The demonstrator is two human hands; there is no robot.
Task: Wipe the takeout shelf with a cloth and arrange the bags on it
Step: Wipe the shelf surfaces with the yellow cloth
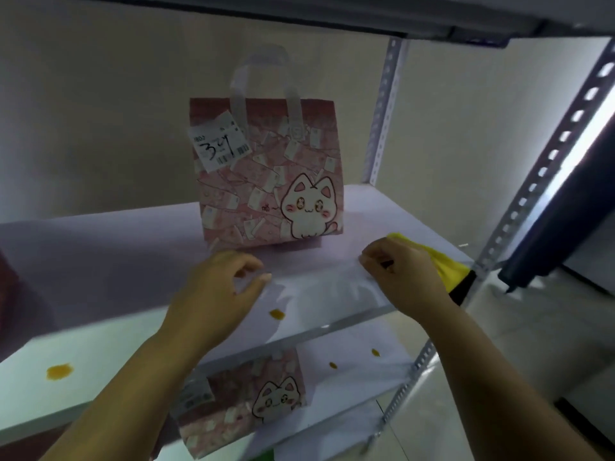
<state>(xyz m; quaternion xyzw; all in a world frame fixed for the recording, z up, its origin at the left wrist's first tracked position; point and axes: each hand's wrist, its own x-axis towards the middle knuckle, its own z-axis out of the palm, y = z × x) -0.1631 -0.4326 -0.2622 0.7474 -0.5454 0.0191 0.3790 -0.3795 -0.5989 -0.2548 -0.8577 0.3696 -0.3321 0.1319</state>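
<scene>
Here, pink cat bag upright on shelf near back edge; our left hand loose, empty, before it; our right hand curled on yellow cloth at right front corner; orange stain at front edge; second bag below

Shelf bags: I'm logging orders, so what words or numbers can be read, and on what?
"3", then two handwritten marks I cannot read for sure: upper label, on the upper bag.
Small print and barcode digits on the upper label: too blurred.
Print on the lower label, on the lower bag: too blurred.
Nothing else is readable.
</scene>
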